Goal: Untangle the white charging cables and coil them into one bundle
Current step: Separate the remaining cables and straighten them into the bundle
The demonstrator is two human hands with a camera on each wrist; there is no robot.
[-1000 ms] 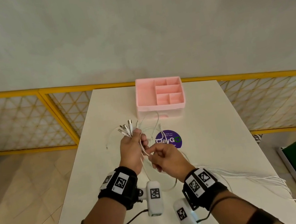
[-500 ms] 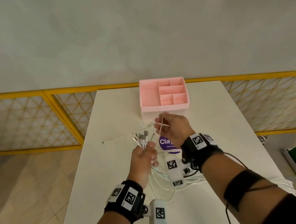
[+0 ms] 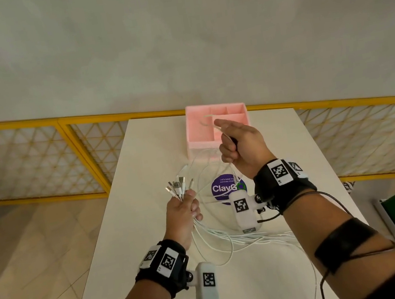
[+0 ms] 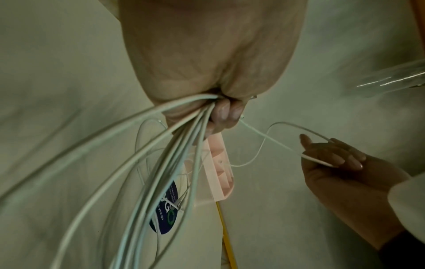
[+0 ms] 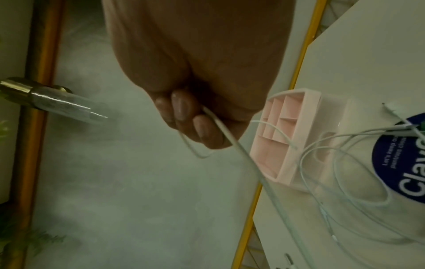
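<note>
Right hand (image 3: 242,147) raised cable (image 5: 232,143) higher.

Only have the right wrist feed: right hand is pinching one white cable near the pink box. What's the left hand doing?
Observer: The left hand grips a bunch of white cables in its fist, above the table.
Operator: Plug ends?
Observer: The plugs fan out above that fist, pointing toward the pink box.
Operator: Does my single cable join that bunch?
Observer: In the left wrist view the single cable runs from the right hand straight to the left fist; I cannot tell whether it is gripped there.
</note>
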